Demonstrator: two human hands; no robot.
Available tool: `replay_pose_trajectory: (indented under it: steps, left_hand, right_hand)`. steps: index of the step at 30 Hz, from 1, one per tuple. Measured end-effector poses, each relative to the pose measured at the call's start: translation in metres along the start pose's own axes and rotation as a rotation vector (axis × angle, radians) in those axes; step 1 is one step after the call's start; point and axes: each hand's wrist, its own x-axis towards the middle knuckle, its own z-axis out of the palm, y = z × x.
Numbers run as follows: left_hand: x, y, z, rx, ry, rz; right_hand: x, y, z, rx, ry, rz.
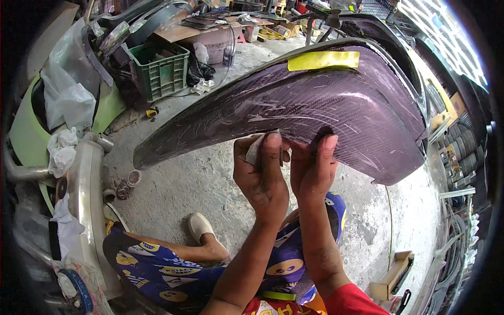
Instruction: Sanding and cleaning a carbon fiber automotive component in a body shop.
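Note:
A large curved carbon-fibre panel (315, 107), dark with a purplish tint and pale scratches, spans the view in front of me. A strip of yellow-green tape (323, 61) sticks near its upper edge. My left hand (262, 176) is closed at the panel's lower edge, with a folded greyish sheet (254, 151) pinched behind its raised thumb; whether it is sandpaper I cannot tell. Right beside it, my right hand (315, 170) grips the same edge, thumb on the near face and fingers curled behind, partly hidden.
At the left stand a metal cylinder (90, 189) with rags and a light-green body part (27, 123) under clear plastic. A green crate (160, 71) sits farther back. A small open wooden box (391, 275) rests on the concrete floor (173, 194) at lower right, near my legs.

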Motion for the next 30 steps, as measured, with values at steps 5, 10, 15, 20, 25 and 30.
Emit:
replay_pose_trajectory:
  steps: [5,10,15,20,25,30]
  left_hand:
    - [0.002,0.006,-0.004,0.173,0.002,-0.009]
    - [-0.008,0.008,0.004,0.173,-0.024,-0.002]
    - [-0.005,0.005,0.003,0.205,-0.012,0.038]
    - [0.004,0.004,-0.007,0.004,-0.029,-0.062]
    - [0.0,0.0,-0.007,0.185,-0.074,0.045]
    - [-0.007,0.0,0.001,0.156,-0.089,0.008]
  right_hand:
    - [0.0,-0.009,0.028,0.181,0.153,-0.083]
    - [-0.009,-0.015,0.009,-0.005,0.02,0.119]
    - [-0.008,-0.016,0.016,0.025,0.135,0.004]
    - [0.005,-0.001,0.022,0.091,0.157,-0.117]
    - [-0.007,-0.021,0.018,-0.012,0.086,0.095]
    - [-0.006,-0.021,0.025,0.016,0.136,0.045]
